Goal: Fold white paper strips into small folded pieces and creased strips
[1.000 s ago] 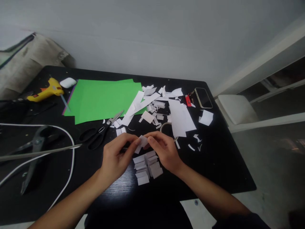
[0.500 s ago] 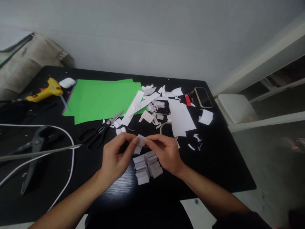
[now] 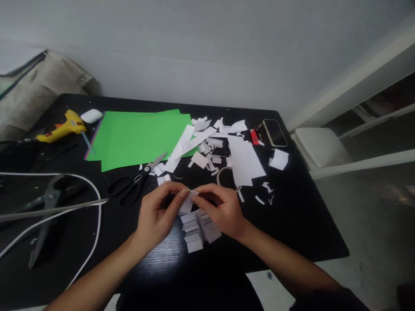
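Between my two hands is a small piece of white paper (image 3: pixel 187 206), pinched at its upper edge. My left hand (image 3: pixel 158 210) grips its left side with thumb and fingers. On the other side my right hand (image 3: pixel 225 211) is closed on the paper near its top right corner. Just below, on the black table, stand folded white paper pieces (image 3: pixel 193 236) in two rows; my right hand partly covers the right row. Black-handled scissors (image 3: pixel 138 179) lie left of my left hand, blades pointing up and right.
Green sheets (image 3: pixel 139 136) lie at the back, with white paper scraps (image 3: pixel 207 149) beside them. A yellow glue gun (image 3: pixel 66 127) rests at the left, near a white cable (image 3: pixel 99 207). A tape roll (image 3: pixel 219 175), a red lighter (image 3: pixel 254 137) and a phone (image 3: pixel 275 132) are to the right.
My right hand has shifted slightly left, closer to my left hand. The paper between them has turned, its top edge now nearer the fingertips. The camera view has shifted a little.
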The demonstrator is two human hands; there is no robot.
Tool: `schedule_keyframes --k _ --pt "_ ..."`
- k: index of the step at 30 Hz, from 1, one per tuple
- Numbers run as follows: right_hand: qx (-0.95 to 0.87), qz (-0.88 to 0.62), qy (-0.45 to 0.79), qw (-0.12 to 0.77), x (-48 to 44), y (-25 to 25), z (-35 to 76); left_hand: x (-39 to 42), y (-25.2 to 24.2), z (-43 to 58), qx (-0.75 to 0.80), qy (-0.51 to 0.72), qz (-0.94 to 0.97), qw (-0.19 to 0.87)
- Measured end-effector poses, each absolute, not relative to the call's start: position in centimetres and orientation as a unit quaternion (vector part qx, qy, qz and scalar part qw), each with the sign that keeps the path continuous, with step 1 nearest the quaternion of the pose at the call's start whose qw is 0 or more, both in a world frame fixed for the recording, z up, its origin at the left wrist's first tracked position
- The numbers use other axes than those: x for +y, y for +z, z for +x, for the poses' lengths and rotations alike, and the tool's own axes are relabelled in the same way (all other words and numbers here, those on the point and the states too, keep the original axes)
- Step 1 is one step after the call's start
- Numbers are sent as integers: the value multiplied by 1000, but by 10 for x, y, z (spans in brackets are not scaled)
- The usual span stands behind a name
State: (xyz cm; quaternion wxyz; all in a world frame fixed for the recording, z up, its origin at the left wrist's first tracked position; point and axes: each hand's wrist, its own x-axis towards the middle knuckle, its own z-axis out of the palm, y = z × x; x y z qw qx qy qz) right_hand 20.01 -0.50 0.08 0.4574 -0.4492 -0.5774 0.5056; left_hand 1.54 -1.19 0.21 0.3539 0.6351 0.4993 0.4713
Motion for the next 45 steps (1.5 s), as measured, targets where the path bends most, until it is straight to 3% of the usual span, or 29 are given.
schedule_keyframes --k 4,11,22,45 --pt "-532 -452 556 451 -4 4 199 -12 0 16 500 479 618 373" --pt "-573 -444 504 470 -4 7 200 -13 5 18 499 483 605 390" --pt "-584 -440 521 441 -2 4 200 -7 1 17 493 448 596 447" --pt "-438 -452 635 448 8 -5 200 -3 -4 13 517 410 574 486"
